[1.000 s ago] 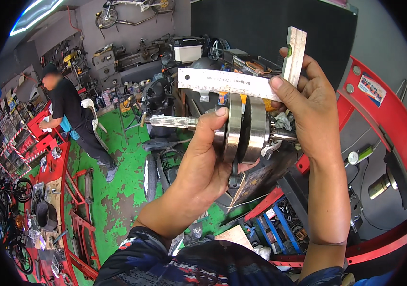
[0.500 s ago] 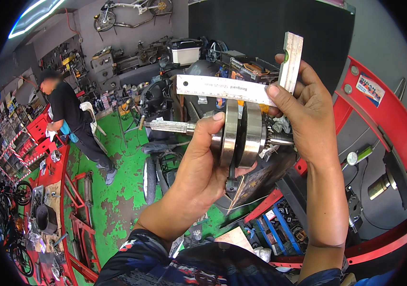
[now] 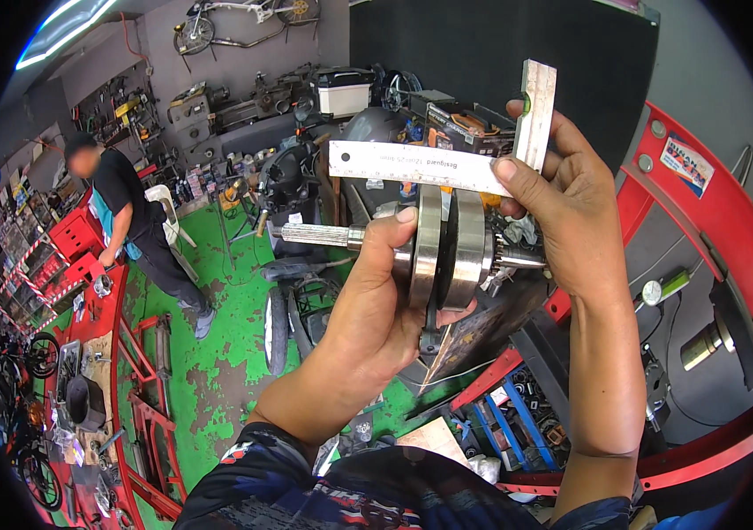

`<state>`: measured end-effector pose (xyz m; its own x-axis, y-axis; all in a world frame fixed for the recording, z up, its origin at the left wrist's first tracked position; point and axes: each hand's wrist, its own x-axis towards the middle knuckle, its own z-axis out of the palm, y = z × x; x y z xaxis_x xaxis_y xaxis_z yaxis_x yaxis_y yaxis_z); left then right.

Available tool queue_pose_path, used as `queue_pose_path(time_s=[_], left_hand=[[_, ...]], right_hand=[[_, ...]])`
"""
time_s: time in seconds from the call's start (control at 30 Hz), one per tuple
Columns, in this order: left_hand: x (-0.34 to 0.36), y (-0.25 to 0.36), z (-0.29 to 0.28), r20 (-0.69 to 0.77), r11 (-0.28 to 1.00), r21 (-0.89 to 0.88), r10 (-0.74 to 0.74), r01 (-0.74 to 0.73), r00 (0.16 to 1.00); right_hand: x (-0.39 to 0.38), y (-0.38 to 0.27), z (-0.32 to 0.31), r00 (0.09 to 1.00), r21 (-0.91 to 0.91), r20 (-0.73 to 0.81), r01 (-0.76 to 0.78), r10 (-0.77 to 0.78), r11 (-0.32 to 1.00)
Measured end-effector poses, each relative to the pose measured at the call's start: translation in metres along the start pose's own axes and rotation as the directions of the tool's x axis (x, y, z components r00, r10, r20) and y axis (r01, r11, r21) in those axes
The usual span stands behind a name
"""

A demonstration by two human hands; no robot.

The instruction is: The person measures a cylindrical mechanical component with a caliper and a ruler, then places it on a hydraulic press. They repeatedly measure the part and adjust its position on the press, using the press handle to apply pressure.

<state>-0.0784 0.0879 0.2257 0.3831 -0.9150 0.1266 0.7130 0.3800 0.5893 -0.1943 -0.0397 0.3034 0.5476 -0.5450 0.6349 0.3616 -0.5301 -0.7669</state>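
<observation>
Left-hand grip (image 3: 375, 300), seen from the head camera, is clamped around a metal crankshaft (image 3: 466, 252), the thumb pressed near its paired round discs. The crankshaft lies roughly level in front of the person's body, its splined end (image 3: 316, 234) pointing left and its toothed end toward the right forearm. Right-hand grip (image 3: 575, 212) is closed on the corner of a metal square (image 3: 421, 165), with the stock upright and the ruled blade running left above the discs; whether blade and discs touch cannot be told. Beyond, a co-worker (image 3: 120, 190) in dark clothes stands by a red bench (image 3: 105, 311) at left, on a patchy green floor (image 3: 209, 380). Right of the right forearm curves a red frame (image 3: 752, 238).
</observation>
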Motion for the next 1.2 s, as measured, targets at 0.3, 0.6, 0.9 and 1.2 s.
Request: queue_pose_path(time_s=[0.3, 0.6, 0.9, 1.2], left_hand=[[0.001, -0.002, -0.001, 0.008, 1.000, 0.003, -0.006, 0.006, 1.000], [0.007, -0.010, 0.006, 0.034, 0.993, -0.038, -0.111, 0.113, 0.993], [0.062, -0.012, -0.038, 0.524, 0.671, 0.419, 0.371, -0.611, 0.766], [0.040, -0.021, 0.016, 0.238, 0.983, 0.157, 0.053, -0.092, 0.970]], right_hand=[[-0.002, 0.002, -0.004, 1.000, 0.046, -0.002, -0.013, 0.013, 0.999], [-0.038, 0.085, -0.019, 0.790, -0.673, -0.027, 0.439, -0.612, 0.596], [-0.034, 0.032, -0.010, 0.960, -0.612, -0.223, -0.002, -0.169, 0.791], [-0.025, 0.027, -0.024, 0.900, -0.476, -0.427, -0.148, -0.081, 0.867]])
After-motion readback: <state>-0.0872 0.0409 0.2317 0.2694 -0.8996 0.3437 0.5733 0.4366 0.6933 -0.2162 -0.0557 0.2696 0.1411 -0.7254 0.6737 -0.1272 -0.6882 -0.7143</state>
